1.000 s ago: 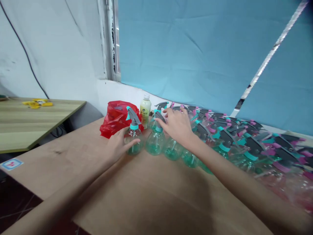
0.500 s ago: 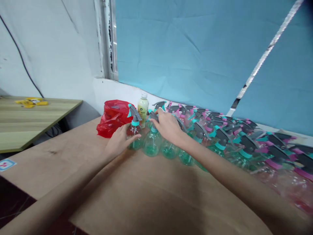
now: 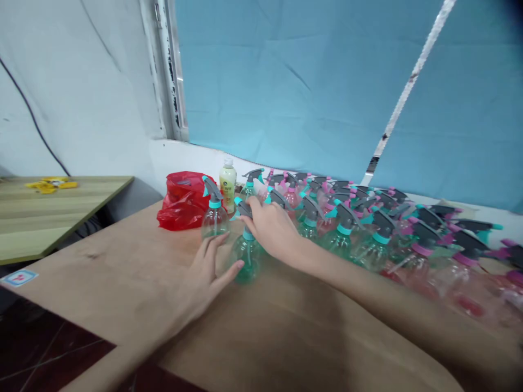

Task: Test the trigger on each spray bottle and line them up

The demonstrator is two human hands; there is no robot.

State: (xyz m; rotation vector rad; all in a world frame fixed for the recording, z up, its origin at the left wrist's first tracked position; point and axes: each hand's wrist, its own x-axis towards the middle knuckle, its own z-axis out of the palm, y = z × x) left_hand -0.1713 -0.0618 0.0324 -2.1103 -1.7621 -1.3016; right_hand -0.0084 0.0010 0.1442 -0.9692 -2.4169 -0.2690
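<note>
My right hand [image 3: 274,226] is closed around the grey trigger head of a green spray bottle [image 3: 248,260], which stands in front of the row and tilts little, if at all. Just left of this bottle is my left hand [image 3: 204,283], fingers and thumb spread, the thumb tip close to its clear body. Whether the thumb touches it, I cannot tell. Behind my left fingers stands another green spray bottle [image 3: 214,220] with a turquoise collar. To the right, several green spray bottles [image 3: 342,239] and pink spray bottles [image 3: 423,261] crowd together.
A red plastic bag [image 3: 186,201] and a pale yellow drink bottle [image 3: 227,185] stand at the back left. Yellow items [image 3: 51,184] lie on a separate side table [image 3: 81,204]. A sticker [image 3: 19,277] marks the wooden table's [image 3: 118,272] left edge. Blue sheeting [image 3: 306,98] covers the window behind.
My right hand has drawn a green spray bottle forward from the row. My left hand has moved from the leftmost spray bottle toward the front, beside the drawn one. The view has shifted slightly.
</note>
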